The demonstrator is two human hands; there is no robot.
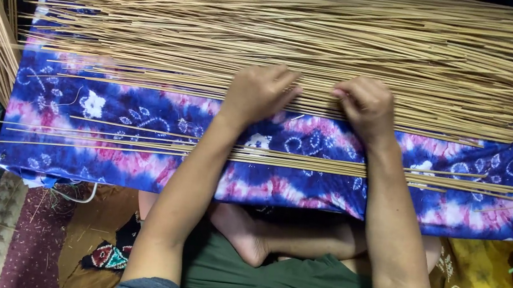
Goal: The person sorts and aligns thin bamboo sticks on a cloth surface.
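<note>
In front of you is a low desk [51, 167] covered with a blue, pink and white cloth [145, 119]. A big heap of thin tan sticks [293, 33] lies along its far edge. A small row of sticks [305, 163] lies near the edge closest to you, running from left to right.

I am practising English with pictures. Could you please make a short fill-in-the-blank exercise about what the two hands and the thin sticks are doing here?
1. The left hand and the right hand both rest on the near edge of a big pile of thin ______.
2. The pile lies on a tie-dyed cloth that is mostly ______ with pink bands.
3. A smaller row of sticks lies on the cloth ______ the person's forearms.

Missing words: sticks; blue; under
</note>
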